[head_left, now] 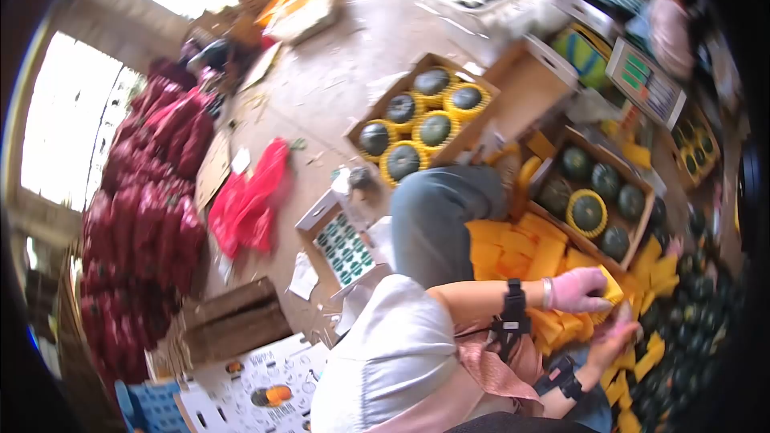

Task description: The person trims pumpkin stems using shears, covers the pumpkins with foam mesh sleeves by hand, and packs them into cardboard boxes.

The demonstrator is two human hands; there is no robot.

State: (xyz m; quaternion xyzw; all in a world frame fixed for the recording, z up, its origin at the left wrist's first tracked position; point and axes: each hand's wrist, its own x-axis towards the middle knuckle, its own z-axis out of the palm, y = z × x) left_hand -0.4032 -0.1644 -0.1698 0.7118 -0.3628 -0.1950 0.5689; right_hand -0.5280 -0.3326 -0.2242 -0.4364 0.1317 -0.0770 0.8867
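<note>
My left hand (576,289), in a pink glove, is closed on a yellow foam net (611,289). Just below it is my right hand (616,340), its fingers apart and slightly blurred; I cannot tell whether it touches the net. Flattened yellow foam nets (517,252) lie heaped under and around my hands. Beyond them stands a cardboard box (548,167) of dark green squashes, one of them a netted squash (587,213). A large pile of loose green squashes (690,337) lies to the right of my hands.
Another box (358,135) holds several netted squashes. A small box with a sticker sheet (345,248) sits near my knee. Pink plastic bags (255,202), dark red sacks (140,232) and a printed carton (249,389) are on the left. Another person (672,28) is at upper right.
</note>
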